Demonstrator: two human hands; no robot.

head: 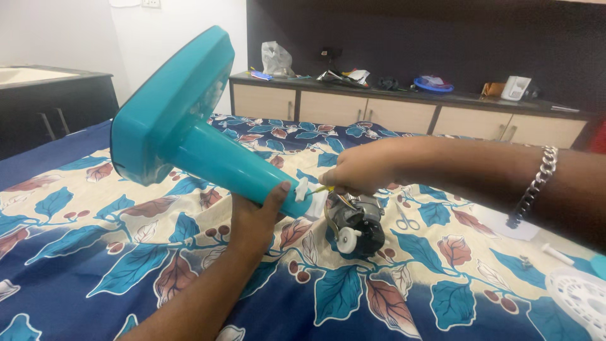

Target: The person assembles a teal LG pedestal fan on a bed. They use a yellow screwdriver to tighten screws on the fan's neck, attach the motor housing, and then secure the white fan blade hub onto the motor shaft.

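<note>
Nearest the camera, the left hand [255, 218] comes up from the bottom edge and wraps around the narrow end of a teal fan stand [189, 136], thumb lying over the top of the neck. The stand is lifted off the bed, tilted, its long axis running from the wide flat base at upper left down to the narrow neck at lower right, so the neck points straight toward the other hand.

Just beyond the neck, the right hand [360, 170] reaches in from the right with a chain bracelet [535, 186] on its wrist. Its fingers are pinched shut on a thin yellow-handled tool [320, 189], probably a screwdriver, whose tip meets a small white fitting [302, 189] at the neck's end. The two hands are close together, the left one lower and nearer to the camera.

Directly below the right hand, a grey fan motor [356, 224] with a white shaft cap rests on the bed, touching or almost touching the neck's end; I cannot tell which. Small scissors [407, 222] lie just beside it on the leaf-patterned bedsheet [95, 252]. A white grille [584, 297] shows at the lower right corner.

Farthest back, a long low cabinet [404, 113] with cluttered top stands against a dark wall.
</note>
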